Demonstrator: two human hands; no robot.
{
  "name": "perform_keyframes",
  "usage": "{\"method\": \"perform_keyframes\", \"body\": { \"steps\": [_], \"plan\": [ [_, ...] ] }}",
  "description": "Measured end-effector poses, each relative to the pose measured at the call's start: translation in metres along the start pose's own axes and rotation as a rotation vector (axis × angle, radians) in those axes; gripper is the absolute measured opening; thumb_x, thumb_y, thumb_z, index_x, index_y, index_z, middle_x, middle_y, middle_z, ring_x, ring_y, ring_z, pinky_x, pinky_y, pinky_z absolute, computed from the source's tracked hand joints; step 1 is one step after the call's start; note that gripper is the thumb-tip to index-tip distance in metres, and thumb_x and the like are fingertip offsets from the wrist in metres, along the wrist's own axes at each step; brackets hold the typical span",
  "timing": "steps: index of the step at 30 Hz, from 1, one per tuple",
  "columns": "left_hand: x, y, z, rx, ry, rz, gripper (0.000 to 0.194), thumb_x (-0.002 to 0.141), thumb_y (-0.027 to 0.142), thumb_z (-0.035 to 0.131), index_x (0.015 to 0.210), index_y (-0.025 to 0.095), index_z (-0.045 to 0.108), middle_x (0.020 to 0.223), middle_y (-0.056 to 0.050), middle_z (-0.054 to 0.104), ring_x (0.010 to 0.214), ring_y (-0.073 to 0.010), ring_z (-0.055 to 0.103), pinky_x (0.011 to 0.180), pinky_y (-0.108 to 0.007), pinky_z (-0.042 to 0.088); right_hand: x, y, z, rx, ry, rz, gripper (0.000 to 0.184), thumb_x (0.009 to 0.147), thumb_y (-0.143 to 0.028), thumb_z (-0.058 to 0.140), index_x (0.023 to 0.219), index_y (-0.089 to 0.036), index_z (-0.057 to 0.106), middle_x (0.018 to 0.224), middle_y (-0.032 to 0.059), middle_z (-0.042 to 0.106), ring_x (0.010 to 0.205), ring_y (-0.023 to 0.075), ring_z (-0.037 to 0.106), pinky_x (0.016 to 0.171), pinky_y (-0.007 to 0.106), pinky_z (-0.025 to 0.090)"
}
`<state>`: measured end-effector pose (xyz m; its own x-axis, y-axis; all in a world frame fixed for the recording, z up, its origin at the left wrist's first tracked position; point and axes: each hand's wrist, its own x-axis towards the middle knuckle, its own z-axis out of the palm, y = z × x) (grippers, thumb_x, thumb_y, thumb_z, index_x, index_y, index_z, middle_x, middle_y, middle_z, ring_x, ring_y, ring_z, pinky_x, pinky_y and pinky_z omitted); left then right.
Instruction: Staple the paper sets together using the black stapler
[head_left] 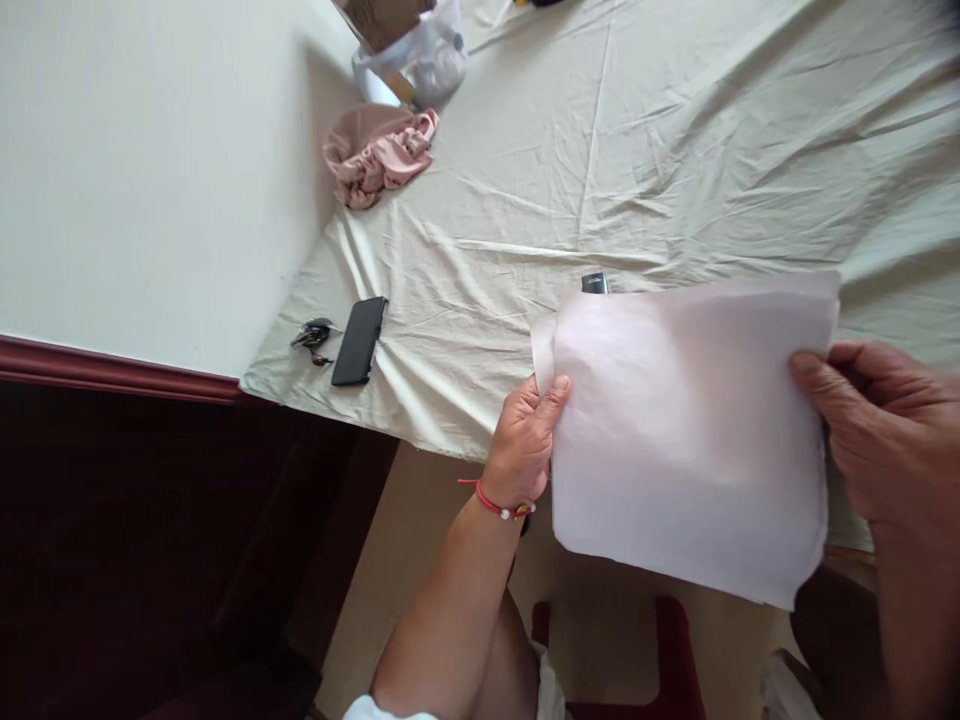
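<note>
A small stack of white paper sheets (690, 430) is held up over the table's front edge. My left hand (525, 440) pinches its left side, thumb on top and fingers underneath; a red string bracelet is on that wrist. On the right edge, my right hand (892, 420) grips the sheets with its thumb on the front face. One sheet at the upper left sticks out from behind the others. Just beyond the top edge of the paper, a small dark object (595, 283) shows on the cloth, partly hidden.
A pale cloth (480, 250) with creases covers the table. On its left lie a black phone (360, 341) and a bunch of keys (313, 334). Farther back are crumpled pink fabric (379, 155) and a clear plastic bag (427, 65). Below stands a red stool (675, 650).
</note>
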<state>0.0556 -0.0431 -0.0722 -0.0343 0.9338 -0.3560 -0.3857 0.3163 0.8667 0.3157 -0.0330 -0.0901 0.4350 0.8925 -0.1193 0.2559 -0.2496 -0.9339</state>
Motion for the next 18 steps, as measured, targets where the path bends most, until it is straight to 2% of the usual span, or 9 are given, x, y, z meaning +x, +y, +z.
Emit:
{"method": "perform_keyframes", "body": {
  "steps": [6, 11, 18],
  "plan": [
    [-0.001, -0.001, 0.002, -0.020, 0.030, 0.001, 0.035, 0.087, 0.045, 0.074, 0.110, 0.019, 0.075, 0.097, -0.006, 0.081, 0.102, -0.0227, 0.075, 0.094, -0.034, 0.059, -0.002, -0.007, -0.001, -0.052, -0.043, 0.077, 0.056, 0.071, -0.064, 0.077, 0.114, -0.027, 0.076, 0.080, 0.0014, 0.067, 0.056, 0.0053, 0.049, 0.041, 0.013, 0.034],
    [-0.002, -0.004, -0.001, -0.020, 0.078, 0.001, 0.040, 0.084, 0.046, 0.077, 0.112, 0.019, 0.075, 0.101, -0.006, 0.080, 0.105, -0.0236, 0.075, 0.098, -0.035, 0.058, -0.004, -0.011, 0.001, 0.059, -0.075, 0.127, 0.057, 0.066, -0.063, 0.081, 0.109, -0.026, 0.077, 0.089, 0.0028, 0.070, 0.062, 0.0070, 0.057, 0.047, 0.012, 0.042],
    [-0.004, -0.005, 0.000, 0.013, -0.042, 0.009, 0.034, 0.092, 0.045, 0.067, 0.116, 0.020, 0.074, 0.107, -0.007, 0.080, 0.103, -0.0219, 0.075, 0.096, -0.035, 0.059, -0.002, -0.005, -0.001, 0.105, -0.159, 0.152, 0.059, 0.066, -0.063, 0.081, 0.111, -0.026, 0.074, 0.089, 0.0033, 0.069, 0.066, 0.0091, 0.057, 0.051, 0.016, 0.046]
  ]
}}
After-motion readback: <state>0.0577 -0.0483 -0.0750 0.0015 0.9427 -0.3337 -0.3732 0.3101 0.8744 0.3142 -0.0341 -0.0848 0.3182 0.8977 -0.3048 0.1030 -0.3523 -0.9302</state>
